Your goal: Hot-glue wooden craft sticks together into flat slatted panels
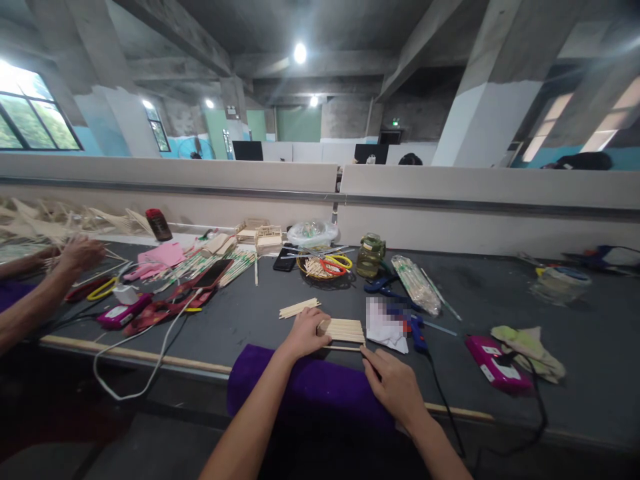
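A small flat panel of pale wooden sticks (345, 329) lies on the dark table in front of me. My left hand (305, 331) grips its left end, thumb along the near side and fingers over the top. A single wooden stick (343, 347) runs along the panel's near edge. At that stick's right end, my right hand (393, 383) has its fingertips closed at the panel's near corner. Just beyond my left hand is a small bundle of loose sticks (299, 308). A purple cloth roll (300, 387) lies under my forearms at the table edge.
Right of the panel are white paper (387, 332) and a blue glue gun (419, 333) with a cord. Farther back stand a basket (320, 272) with scissors and a glass jar (371, 257). A magenta power box (497, 363) sits right. At left, another person's hand (80, 255) works among sticks.
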### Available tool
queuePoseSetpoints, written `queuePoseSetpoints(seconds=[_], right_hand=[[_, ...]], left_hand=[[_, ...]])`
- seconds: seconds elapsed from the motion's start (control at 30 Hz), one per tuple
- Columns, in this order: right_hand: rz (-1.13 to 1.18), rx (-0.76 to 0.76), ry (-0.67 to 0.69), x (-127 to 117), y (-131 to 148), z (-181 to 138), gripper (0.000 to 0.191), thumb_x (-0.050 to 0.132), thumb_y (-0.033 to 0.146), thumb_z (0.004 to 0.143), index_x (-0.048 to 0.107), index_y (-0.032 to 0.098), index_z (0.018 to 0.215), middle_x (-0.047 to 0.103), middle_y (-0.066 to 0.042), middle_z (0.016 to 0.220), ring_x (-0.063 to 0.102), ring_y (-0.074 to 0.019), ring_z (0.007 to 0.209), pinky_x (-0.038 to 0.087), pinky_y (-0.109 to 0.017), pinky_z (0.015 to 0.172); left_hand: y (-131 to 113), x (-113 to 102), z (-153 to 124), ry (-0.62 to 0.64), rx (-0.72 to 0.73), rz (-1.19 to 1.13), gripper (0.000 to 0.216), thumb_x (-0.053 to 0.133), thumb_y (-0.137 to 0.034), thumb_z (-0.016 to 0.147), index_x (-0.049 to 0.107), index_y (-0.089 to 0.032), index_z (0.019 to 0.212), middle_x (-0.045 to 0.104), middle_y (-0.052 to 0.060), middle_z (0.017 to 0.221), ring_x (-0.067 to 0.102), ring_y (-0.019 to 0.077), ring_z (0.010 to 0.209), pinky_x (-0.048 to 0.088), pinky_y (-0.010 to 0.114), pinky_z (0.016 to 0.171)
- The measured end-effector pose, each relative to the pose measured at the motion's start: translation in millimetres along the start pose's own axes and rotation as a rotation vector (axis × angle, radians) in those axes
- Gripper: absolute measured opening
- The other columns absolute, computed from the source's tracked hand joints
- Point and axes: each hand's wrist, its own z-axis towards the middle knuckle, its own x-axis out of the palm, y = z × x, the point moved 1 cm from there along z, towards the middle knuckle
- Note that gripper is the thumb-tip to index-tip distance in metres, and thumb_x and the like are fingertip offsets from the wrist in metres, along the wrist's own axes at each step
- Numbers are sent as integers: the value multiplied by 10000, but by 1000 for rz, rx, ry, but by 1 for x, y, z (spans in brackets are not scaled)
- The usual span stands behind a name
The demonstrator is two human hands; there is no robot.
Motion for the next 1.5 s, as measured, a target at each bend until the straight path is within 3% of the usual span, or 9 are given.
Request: queuePoseSetpoints(seconds=[0.17, 0.3, 0.43, 0.6, 0.7, 0.93, 1.17, 1.5], right_hand=[[43, 31, -62, 4, -4, -3, 312, 413, 250, 938, 657, 219, 1130, 690, -36, 829, 657, -151, 763, 452, -242, 693], [79, 109, -131, 10, -9, -5, 305, 401, 228, 923, 678, 210, 1051, 725, -43, 908, 681, -155, 800, 481, -247, 733], [116, 149, -138, 13, -12, -5, 305, 399, 227, 908, 683, 210, 1016, 737, -42, 961, 695, -164, 838, 501, -260, 761], [160, 182, -74, 10, -12, -4, 322, 389, 230, 905, 673, 218, 1058, 738, -39, 1011, 698, -176, 886, 510, -278, 782], [152, 179, -43, 10, -11, -2, 349, 386, 232, 905, 662, 222, 1119, 733, -45, 1057, 697, -182, 909, 511, -284, 793], [66, 204, 8, 8, -8, 0, 392, 368, 222, 908, 641, 222, 1190, 736, -42, 1056, 708, -186, 874, 507, -282, 745], [-30, 273, 47, 10, -9, 0, 404, 366, 245, 911, 610, 198, 1230, 753, -50, 803, 708, -202, 703, 474, -285, 631], [-25, 296, 117, 9, -12, 5, 361, 425, 252, 877, 633, 285, 1170, 742, -4, 740, 695, -179, 657, 419, -253, 573]], left_hand=[[5, 1, -1, -22, 6, -78, 411, 668, -286, 717, 629, -246, 1124, 623, 45, 1119, 502, 246, 1071, 397, 381, 948], [14, 3, 3, -119, -29, -239, 300, 556, -227, 797, 646, -214, 1084, 652, 55, 1091, 536, 215, 1070, 404, 367, 972], [27, 1, 7, -298, -205, -357, 272, 476, -125, 787, 670, -200, 962, 688, 41, 1035, 585, 189, 1023, 444, 337, 917], [36, -5, 6, -449, -340, -303, 210, 487, -174, 815, 668, -203, 917, 699, 23, 949, 613, 176, 906, 459, 310, 828], [31, -5, 4, -401, -285, -225, 182, 548, -178, 787, 670, -199, 920, 689, 28, 942, 598, 182, 890, 444, 329, 854], [15, -1, 2, -157, -34, -173, 341, 696, -299, 745, 656, -229, 1076, 638, 45, 1143, 513, 225, 1098, 380, 366, 980], [16, 1, 1, -66, -30, -166, 403, 732, -328, 717, 650, -231, 1099, 657, 33, 1121, 521, 223, 1059, 388, 351, 954], [10, -2, 1, -4, -57, -139, 378, 717, -367, 718, 670, -242, 1072, 675, 18, 1080, 537, 229, 1029, 386, 346, 930]])
